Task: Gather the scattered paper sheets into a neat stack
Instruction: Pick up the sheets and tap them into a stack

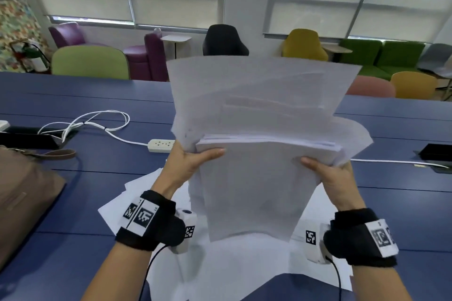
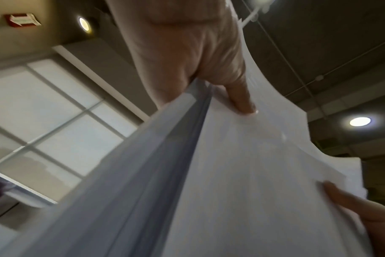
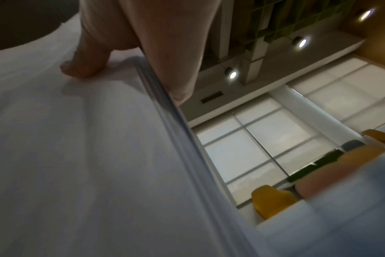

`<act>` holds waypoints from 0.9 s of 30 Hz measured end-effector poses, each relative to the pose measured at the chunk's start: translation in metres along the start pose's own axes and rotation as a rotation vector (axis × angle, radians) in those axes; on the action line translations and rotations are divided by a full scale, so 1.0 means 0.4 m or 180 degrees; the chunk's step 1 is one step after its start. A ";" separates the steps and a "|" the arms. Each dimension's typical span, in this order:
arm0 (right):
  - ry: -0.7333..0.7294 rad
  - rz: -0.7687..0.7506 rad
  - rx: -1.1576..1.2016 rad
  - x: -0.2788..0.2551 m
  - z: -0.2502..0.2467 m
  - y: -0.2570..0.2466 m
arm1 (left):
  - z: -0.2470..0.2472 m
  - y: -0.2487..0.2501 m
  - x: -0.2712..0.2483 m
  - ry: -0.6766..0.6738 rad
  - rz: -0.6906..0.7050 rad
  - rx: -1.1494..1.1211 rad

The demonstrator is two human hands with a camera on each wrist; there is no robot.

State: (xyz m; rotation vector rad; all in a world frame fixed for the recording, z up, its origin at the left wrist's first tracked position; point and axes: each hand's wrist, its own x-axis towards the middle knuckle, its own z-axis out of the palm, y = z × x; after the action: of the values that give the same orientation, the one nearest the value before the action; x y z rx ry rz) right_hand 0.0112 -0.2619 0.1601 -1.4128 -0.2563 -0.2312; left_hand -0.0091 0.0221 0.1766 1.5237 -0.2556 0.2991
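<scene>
A thick bundle of white paper sheets (image 1: 256, 178) is lifted off the blue table (image 1: 85, 203), standing nearly upright, with uneven sheets fanning out at its top. My left hand (image 1: 193, 161) grips its left edge, thumb on the near face. My right hand (image 1: 327, 173) grips the right edge the same way. In the left wrist view the paper bundle (image 2: 242, 173) fills the frame and my left hand (image 2: 198, 60) pinches it, thumb pressed on the sheet. In the right wrist view my right hand (image 3: 125, 43) pinches the bundle (image 3: 77, 156). More loose sheets (image 1: 220, 271) lie on the table beneath.
A white power strip (image 1: 161, 145) with a looped cable lies left of the bundle. A brown bag (image 1: 24, 190) sits at the left edge, a black device (image 1: 435, 153) at the right. Coloured chairs line the far side of the table.
</scene>
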 end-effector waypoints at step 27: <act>-0.0220 0.0617 -0.0107 -0.050 0.010 0.068 | 0.048 -0.035 -0.018 -0.0261 0.0013 -0.0296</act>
State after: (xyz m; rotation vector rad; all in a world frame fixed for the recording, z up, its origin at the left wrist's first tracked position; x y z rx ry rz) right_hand 0.0006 -0.2540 0.1286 -1.4702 -0.1712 -0.0274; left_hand -0.0107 0.0025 0.1618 1.4453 -0.3332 0.2250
